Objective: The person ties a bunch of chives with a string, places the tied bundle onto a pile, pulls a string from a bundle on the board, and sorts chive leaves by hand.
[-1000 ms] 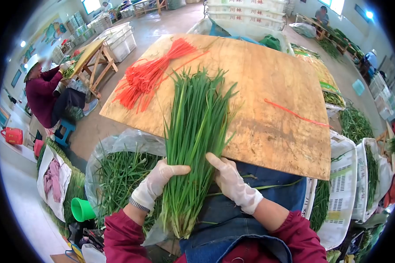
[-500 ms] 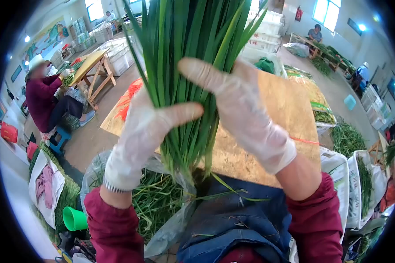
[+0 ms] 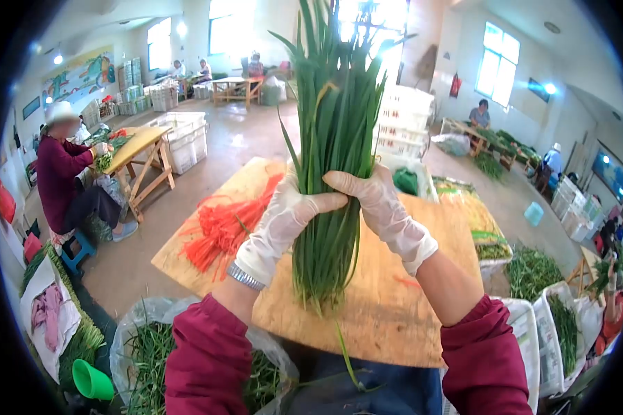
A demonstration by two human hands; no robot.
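A thick bunch of long green leaves [image 3: 329,242] stands upright over the wooden board [image 3: 387,328], its pale lower ends at or just above the surface. My left hand [image 3: 284,221], in a whitish glove, is wrapped round the bunch's left side. From the right, my gloved right hand [image 3: 387,214] grips the same bunch, both thumbs across its front. Fingers behind the leaves are hidden. Red strips [image 3: 228,225] lie in a pile on the board's left part. One short red strip [image 3: 407,281] shows beside my right forearm.
Below the board at left is a plastic bag of loose greens [image 3: 149,353], near a green bucket [image 3: 92,380]. White crates [image 3: 561,339] stand at right and stacked crates [image 3: 401,124] behind. A person [image 3: 66,173] sits at a table at left; other people sit farther off.
The bunch was lying low over the board, was lifted close to the camera, and now stands upright over the board. Both hands have moved with it, and the view has tilted up.
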